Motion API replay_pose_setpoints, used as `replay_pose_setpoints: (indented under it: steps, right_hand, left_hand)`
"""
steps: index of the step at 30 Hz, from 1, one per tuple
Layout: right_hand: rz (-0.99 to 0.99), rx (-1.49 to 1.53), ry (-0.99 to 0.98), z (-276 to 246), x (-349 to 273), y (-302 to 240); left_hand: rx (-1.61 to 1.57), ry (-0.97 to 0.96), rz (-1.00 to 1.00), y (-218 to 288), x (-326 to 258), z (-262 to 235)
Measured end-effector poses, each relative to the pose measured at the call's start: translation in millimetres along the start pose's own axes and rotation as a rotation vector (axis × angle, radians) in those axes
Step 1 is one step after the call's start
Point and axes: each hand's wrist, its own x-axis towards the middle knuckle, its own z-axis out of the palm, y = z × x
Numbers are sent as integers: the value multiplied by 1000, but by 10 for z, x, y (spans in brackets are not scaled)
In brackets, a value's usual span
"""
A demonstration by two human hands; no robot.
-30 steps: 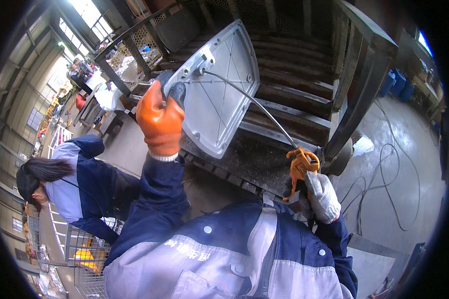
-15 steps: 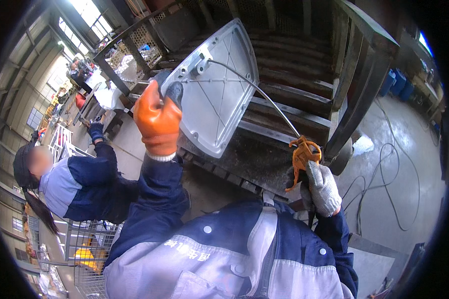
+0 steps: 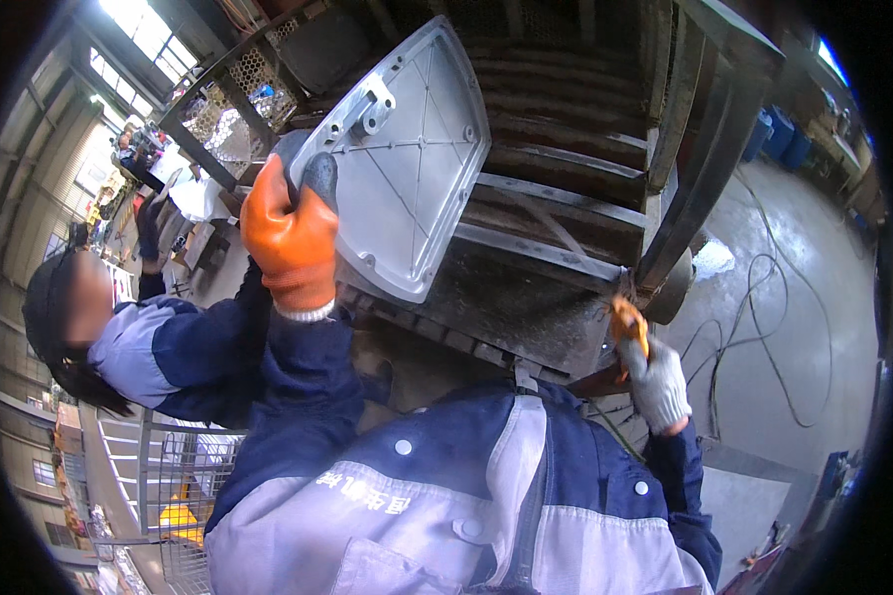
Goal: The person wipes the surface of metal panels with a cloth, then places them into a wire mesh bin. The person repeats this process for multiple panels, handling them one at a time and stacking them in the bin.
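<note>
My left hand (image 3: 290, 233), in an orange coated glove with dark fingertips, grips the left edge of a grey cast-metal panel (image 3: 417, 169). The panel is tilted up, its ribbed inner face showing, with a raised boss (image 3: 371, 113) near the upper left edge. My right hand (image 3: 655, 382), in a whitish knit glove, is closed around an orange air blow gun (image 3: 628, 322) at the right, apart from the panel. The gun is smeared by motion; its long thin nozzle shows only as a faint streak toward the upper left.
Behind the panel is a dark metal rack with slats (image 3: 556, 203) and an upright post (image 3: 709, 149) at right. Hoses (image 3: 754, 327) lie on the floor. A co-worker (image 3: 184, 342) stands close at left, by a wire cart (image 3: 184, 506). Blue drums (image 3: 794, 149) stand far right.
The blow gun has swung, and its nozzle has left the panel's boss. The panel and my left hand sit slightly farther left and up in view. The co-worker's arm has moved.
</note>
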Motion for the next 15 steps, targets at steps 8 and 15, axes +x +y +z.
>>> replay_pose_setpoints:
  steps: [8,15]
  right_hand:
    - [-84,561,250,-358,-675,309]
    - [-120,667,87,-356,-1006,249]
  left_hand:
    - [59,-148,519,548,-129,186]
    - [5,-734,213,874,-904,258]
